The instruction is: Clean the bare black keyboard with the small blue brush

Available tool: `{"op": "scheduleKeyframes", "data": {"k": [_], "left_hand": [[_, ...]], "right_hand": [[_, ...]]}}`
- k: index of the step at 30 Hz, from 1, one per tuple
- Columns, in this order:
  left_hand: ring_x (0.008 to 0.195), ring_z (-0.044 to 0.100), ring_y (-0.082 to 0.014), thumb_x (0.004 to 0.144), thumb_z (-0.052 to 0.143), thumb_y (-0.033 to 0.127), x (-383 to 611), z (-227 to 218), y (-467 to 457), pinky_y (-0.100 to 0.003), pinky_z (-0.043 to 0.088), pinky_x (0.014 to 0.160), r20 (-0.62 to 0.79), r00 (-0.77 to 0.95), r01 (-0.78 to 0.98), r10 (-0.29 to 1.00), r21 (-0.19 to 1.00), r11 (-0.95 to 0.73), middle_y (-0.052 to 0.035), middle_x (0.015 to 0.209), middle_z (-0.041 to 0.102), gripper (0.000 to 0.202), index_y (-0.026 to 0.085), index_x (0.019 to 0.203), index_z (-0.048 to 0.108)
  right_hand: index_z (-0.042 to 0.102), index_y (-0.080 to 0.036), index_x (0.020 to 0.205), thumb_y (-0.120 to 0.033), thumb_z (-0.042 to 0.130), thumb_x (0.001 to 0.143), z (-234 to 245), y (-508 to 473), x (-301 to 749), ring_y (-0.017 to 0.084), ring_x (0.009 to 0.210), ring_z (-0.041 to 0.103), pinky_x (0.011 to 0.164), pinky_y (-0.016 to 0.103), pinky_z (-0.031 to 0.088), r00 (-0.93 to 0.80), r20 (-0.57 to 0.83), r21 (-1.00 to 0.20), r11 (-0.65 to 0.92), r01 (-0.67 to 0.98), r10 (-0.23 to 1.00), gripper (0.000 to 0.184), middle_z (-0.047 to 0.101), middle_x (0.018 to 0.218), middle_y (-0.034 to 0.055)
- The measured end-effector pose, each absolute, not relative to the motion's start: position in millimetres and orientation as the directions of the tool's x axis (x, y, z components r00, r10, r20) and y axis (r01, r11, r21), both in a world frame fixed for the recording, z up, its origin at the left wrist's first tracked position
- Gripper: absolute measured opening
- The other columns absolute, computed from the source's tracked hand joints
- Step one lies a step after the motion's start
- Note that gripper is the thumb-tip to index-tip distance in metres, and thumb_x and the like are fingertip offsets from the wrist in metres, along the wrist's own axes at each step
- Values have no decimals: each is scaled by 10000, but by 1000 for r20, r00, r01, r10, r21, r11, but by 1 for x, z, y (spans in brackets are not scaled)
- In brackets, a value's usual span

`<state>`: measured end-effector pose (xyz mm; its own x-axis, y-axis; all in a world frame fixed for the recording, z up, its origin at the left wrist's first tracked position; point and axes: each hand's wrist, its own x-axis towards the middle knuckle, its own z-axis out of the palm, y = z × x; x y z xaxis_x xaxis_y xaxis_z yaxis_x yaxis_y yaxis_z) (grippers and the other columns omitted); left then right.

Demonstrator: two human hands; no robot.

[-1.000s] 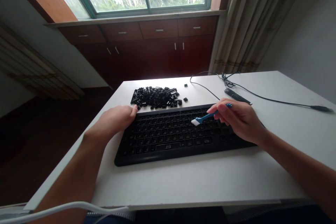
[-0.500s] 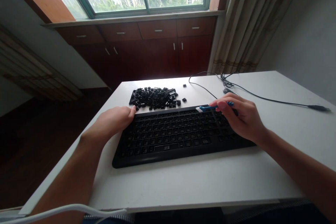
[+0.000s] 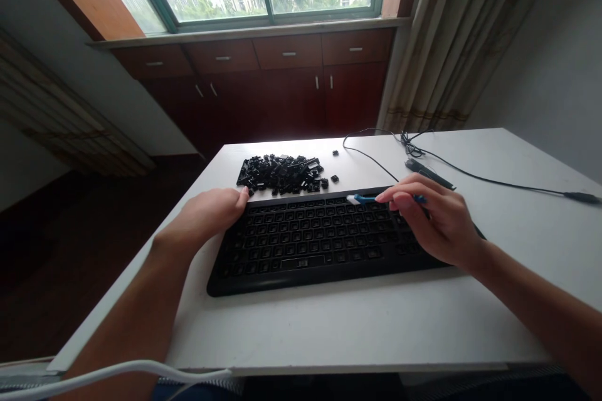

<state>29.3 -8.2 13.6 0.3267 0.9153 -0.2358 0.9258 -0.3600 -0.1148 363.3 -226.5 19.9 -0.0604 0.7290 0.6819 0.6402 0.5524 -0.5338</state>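
A black keyboard [image 3: 291, 279] with its keycaps off lies on the white table. My left hand [image 3: 217, 210] grips its far left corner, thumb along the edge and the other fingers hidden. In my right hand [image 3: 435, 219] is a blue toothbrush [image 3: 365, 199], pinched by the handle. Its white bristles touch the keyboard's top row, right of the middle. Behind the keyboard's left half lies a heap of black keycaps [image 3: 282, 173], with a few loose ones beside it.
A black cable [image 3: 489, 182] runs across the table's [image 3: 357, 319] back right. Near my right hand lies a dark, elongated object [image 3: 423, 170], partly covered. A white cable [image 3: 141, 366] crosses the near left edge. Beyond the table stand cabinets [image 3: 282, 97] under a window.
The toothbrush head has shifted slightly left along the keyboard's top row. My left hand keeps its grip on the corner. The whole view has moved a little.
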Motion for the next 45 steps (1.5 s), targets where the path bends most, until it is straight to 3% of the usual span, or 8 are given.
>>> {"op": "scheduleKeyframes", "data": {"k": [5, 7, 13, 20, 34, 38, 42, 45], "left_hand": [[1137, 676, -393, 992, 116, 556, 32, 16, -11, -447, 496, 956, -237, 314, 927, 919, -133, -351, -214, 1175, 740, 791, 128, 1058, 778], [1135, 679, -388, 991, 115, 562, 31, 15, -10, -440, 498, 959, -230, 326, 923, 917, -131, -361, -211, 1162, 744, 793, 132, 1053, 779], [1110, 692, -370, 989, 109, 577, 28, 12, -8, -417, 501, 951, -222, 332, 919, 917, -144, -368, -192, 1137, 754, 793, 147, 1034, 774], [1121, 685, -383, 987, 120, 573, 28, 12, -7, -428, 497, 948, -228, 341, 919, 912, -123, -374, -204, 1155, 748, 786, 145, 1033, 778], [1101, 686, -385, 992, 119, 569, 28, 12, -6, -442, 503, 932, -236, 342, 918, 910, -121, -376, -215, 1126, 748, 789, 124, 1019, 770], [1107, 688, -377, 994, 127, 560, 30, 14, -8, -434, 501, 942, -244, 333, 920, 911, -127, -370, -205, 1139, 747, 772, 130, 1025, 768], [1100, 689, -380, 993, 125, 565, 30, 14, -9, -431, 507, 931, -227, 320, 923, 920, -144, -357, -200, 1125, 749, 776, 128, 1026, 766], [1085, 694, -379, 991, 129, 562, 29, 13, -9, -435, 510, 929, -227, 334, 920, 915, -135, -369, -201, 1109, 754, 774, 128, 1019, 770]], "right_hand": [[715, -185, 912, -466, 452, 1063, 16, -223, 361, 106, 549, 520, 453, 239, 416, -49, 254, -928, 258, 268, 966, 413, 575, 679, 10], [717, -186, 923, -480, 477, 1051, 13, -220, 359, 104, 540, 512, 455, 238, 419, -56, 206, -925, 213, 313, 977, 400, 583, 680, 6], [725, -244, 1016, -281, 577, 1020, 18, -225, 356, 138, 782, 645, 678, 275, 529, 43, 641, -636, 500, 588, 766, 153, 700, 938, 47], [714, -193, 857, -583, 567, 983, 16, -218, 361, 74, 489, 472, 421, 194, 372, 89, 115, -991, 108, 77, 989, 435, 577, 600, -13], [764, -145, 799, -533, 753, 861, 16, -218, 355, 63, 438, 505, 390, 175, 402, 32, 24, -998, 22, 64, 999, 393, 660, 563, 13], [803, -168, 944, -406, 711, 935, 11, -220, 355, 84, 514, 576, 454, 200, 466, 7, 273, -900, 253, 354, 962, 255, 716, 669, 19], [799, -206, 1033, -155, 759, 889, 14, -225, 357, 124, 721, 690, 634, 244, 556, -84, 750, -436, 585, 684, 656, 159, 781, 904, 48], [773, -213, 1049, -148, 705, 932, 18, -227, 360, 105, 692, 665, 597, 227, 529, -2, 770, -454, 551, 700, 638, 151, 765, 891, 36]]}}
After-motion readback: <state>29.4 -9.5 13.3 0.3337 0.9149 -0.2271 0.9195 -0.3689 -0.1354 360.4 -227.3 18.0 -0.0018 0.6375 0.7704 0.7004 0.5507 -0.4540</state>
